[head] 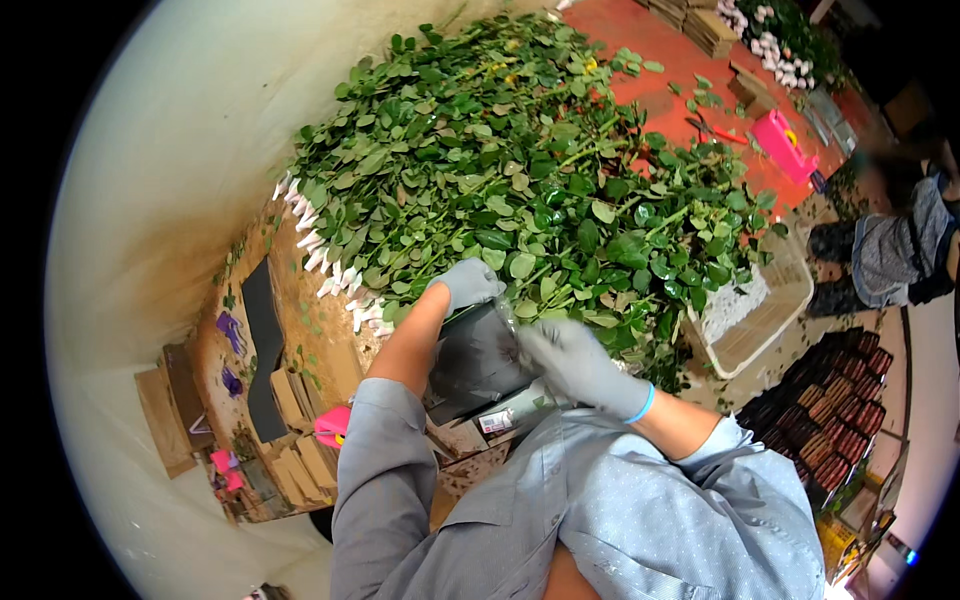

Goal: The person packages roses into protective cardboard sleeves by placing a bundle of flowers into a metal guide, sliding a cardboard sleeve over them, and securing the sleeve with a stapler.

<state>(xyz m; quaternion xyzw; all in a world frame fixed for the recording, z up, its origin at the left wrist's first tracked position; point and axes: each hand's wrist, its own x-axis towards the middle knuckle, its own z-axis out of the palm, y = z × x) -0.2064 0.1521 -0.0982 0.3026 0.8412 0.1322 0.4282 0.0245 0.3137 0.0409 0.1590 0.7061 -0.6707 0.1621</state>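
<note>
My left hand (pixel 469 286), in a grey glove, is closed at the upper edge of a dark, glossy sheet or sleeve (pixel 476 360); whether it grips that edge cannot be made out. At the sheet's right side is my right hand (pixel 574 364), also gloved in grey and slightly blurred; its fingertips are hidden, so its grip is unclear. Under the dark sheet lies a box or pack with a printed label (pixel 496 421). Just beyond both hands spreads a large heap of leafy rose stems (pixel 487 180), with white-wrapped flower heads (pixel 322 255) along its left side.
Pink tape dispensers (pixel 781 146) (pixel 334 426) and red-handled pruning shears (pixel 716 132) lie on the table. A plastic crate (pixel 776 330) stands right. Cardboard pieces (pixel 304 465) and purple gloves (pixel 231 330) are left. Another person (pixel 896 244) stands at far right near stacked dark trays (pixel 832 397).
</note>
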